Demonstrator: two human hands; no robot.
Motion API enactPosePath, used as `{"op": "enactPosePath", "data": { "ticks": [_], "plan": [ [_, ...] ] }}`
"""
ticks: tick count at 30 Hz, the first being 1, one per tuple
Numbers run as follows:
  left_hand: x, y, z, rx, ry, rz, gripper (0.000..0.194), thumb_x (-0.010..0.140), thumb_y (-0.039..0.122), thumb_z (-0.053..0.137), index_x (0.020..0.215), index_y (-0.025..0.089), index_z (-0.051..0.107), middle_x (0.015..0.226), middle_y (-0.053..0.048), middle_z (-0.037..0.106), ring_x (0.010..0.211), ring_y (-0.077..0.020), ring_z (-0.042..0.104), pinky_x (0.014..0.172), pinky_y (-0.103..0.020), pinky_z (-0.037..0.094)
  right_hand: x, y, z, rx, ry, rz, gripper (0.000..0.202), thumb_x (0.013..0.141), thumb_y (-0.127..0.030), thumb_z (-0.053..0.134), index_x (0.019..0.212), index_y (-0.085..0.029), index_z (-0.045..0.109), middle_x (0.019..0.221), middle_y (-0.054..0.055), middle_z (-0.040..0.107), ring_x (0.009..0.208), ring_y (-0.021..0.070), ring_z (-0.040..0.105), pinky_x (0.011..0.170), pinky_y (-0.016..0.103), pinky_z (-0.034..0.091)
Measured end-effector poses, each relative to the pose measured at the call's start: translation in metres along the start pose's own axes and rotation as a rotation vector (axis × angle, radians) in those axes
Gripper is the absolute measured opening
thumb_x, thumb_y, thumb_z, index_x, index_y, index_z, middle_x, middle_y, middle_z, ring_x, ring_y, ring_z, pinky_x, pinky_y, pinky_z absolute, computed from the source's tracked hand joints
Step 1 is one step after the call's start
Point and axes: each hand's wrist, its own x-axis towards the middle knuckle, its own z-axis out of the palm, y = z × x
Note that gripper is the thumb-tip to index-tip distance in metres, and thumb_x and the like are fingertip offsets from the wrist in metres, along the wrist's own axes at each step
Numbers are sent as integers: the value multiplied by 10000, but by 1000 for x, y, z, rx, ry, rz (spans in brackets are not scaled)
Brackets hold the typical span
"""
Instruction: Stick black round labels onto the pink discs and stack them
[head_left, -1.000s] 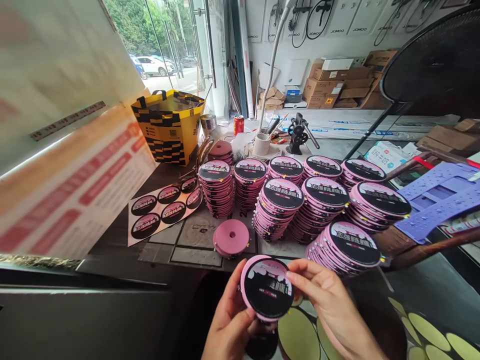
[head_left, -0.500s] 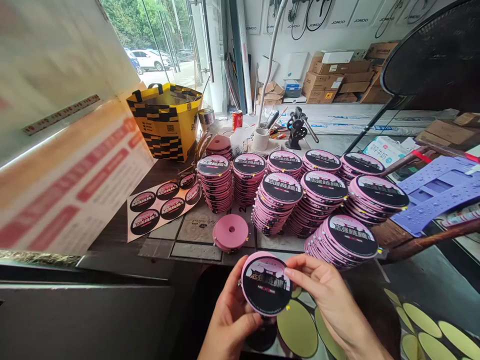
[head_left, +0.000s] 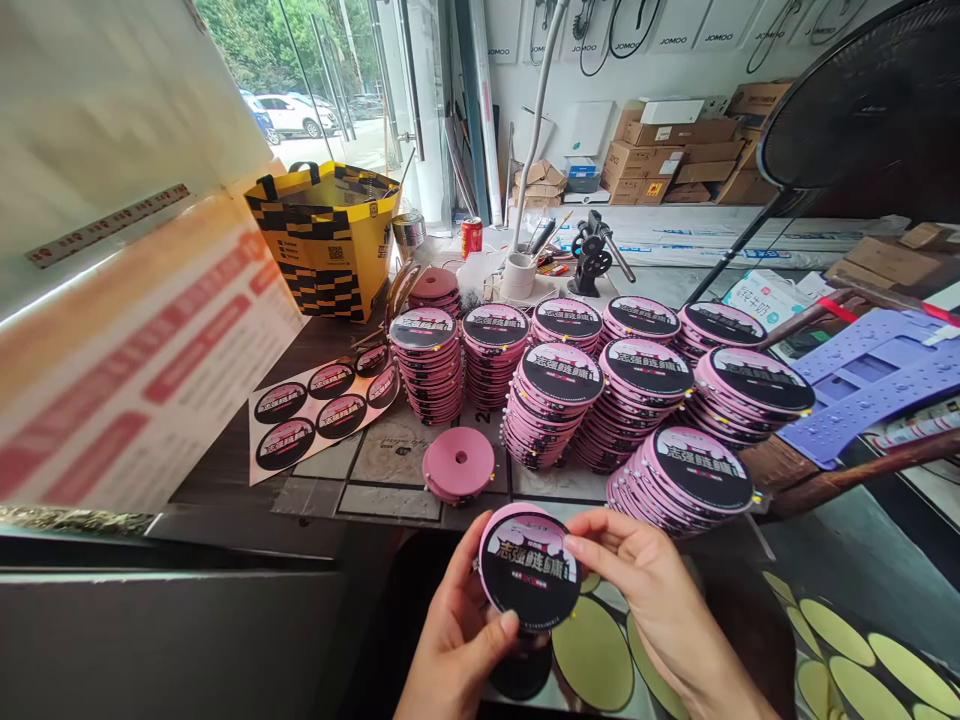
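Observation:
A pink round fishing-line spool [head_left: 529,567] with a black and pink label on its face is held low in front of me. My left hand [head_left: 466,620] grips it from the left, its thumb on the label's lower edge and its fingers behind the rim. Thumb and forefinger of my right hand [head_left: 637,575] pinch at the upper right edge of the label. Just beyond lies an unlabelled pink spool [head_left: 459,465] with a hole in its centre. Several stacks of labelled spools [head_left: 561,405] stand behind. A sheet of round stickers [head_left: 330,405] lies to the left.
Yellow-green backing circles [head_left: 592,655] show below my hands, more at lower right. A yellow and black bag [head_left: 322,240] stands at back left, a red can [head_left: 471,236] and a clamp device [head_left: 592,255] behind the stacks. A purple plastic stool [head_left: 874,380] is at right.
My left thumb has moved up from the spool's lower edge onto the label's face. My right hand stays at the label's edge. The view has shifted slightly.

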Motion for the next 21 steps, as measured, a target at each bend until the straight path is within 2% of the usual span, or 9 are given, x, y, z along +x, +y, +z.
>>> {"op": "enactPosePath", "data": {
  "ticks": [21],
  "plan": [
    [0,1,-1,33,6,-18,635,624,256,778,1212,330,546,1130,-86,624,927,-257,616,666,-298,534,0,2,0,43,2,19,248,544,-349,802,658,-168,676,614,-12,635,560,91,503,547,198,404]
  ]
}}
